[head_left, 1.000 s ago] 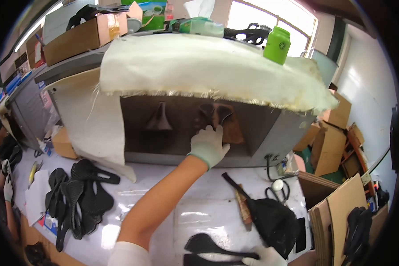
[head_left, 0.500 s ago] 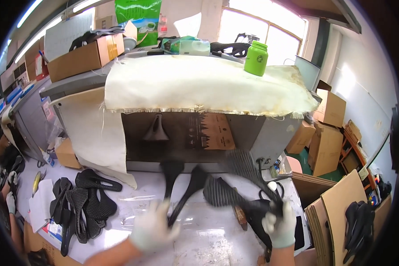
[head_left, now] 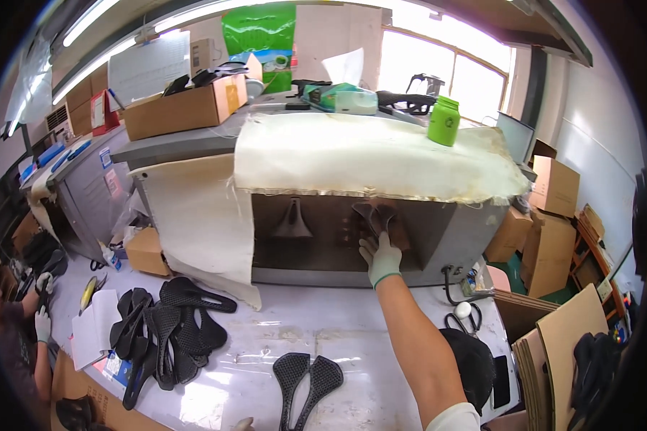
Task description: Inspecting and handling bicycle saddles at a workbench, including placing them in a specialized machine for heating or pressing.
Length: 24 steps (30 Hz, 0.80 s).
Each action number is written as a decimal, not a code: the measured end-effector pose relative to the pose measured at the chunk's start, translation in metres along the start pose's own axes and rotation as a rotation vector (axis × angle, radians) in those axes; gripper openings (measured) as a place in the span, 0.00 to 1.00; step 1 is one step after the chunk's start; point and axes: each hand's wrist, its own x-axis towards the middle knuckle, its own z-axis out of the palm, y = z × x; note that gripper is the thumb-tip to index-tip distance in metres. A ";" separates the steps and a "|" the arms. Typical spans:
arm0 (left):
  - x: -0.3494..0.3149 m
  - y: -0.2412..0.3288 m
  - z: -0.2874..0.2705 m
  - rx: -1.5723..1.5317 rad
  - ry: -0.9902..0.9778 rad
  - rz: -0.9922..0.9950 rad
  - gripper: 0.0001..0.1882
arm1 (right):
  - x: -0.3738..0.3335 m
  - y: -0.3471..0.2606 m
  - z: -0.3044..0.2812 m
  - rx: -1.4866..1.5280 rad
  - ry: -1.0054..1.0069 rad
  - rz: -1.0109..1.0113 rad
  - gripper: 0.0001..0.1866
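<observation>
My right hand (head_left: 382, 260), in a white glove, reaches into the opening of a grey metal box (head_left: 453, 230). Its fingers close on the narrow end of a dark split bicycle saddle (head_left: 372, 214). Another saddle (head_left: 292, 221) stands inside the box, left of that hand. Only a gloved fingertip of my left hand (head_left: 244, 424) shows at the lower edge; the rest is out of the picture. Close to it on the table lies a black bicycle saddle (head_left: 318, 381) with a honeycomb surface and a long central gap, its narrow end cut off by the lower edge.
Several black saddles lie piled (head_left: 169, 330) on the left of the white table. Scissors (head_left: 461, 321), a black cap-like thing (head_left: 474, 366) and a phone (head_left: 501, 381) are at the right. Cream cloth (head_left: 374, 154) drapes the box. A gloved co-worker (head_left: 21, 330) works far left.
My right hand has moved from the near right of the table into the box with a saddle. The left has dropped toward the lower edge, leaving a saddle on the table. The view has shifted.
</observation>
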 end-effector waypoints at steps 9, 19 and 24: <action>-0.006 0.000 -0.002 0.065 0.042 -0.006 0.29 | -0.073 0.062 0.091 0.108 -0.370 0.480 0.22; -0.012 -0.006 -0.002 -0.052 0.061 -0.035 0.29 | -0.080 0.112 0.098 -0.080 -0.395 0.263 0.32; -0.026 -0.020 -0.011 -0.025 0.463 -0.062 0.14 | -0.166 0.021 -0.019 0.071 -0.568 0.350 0.19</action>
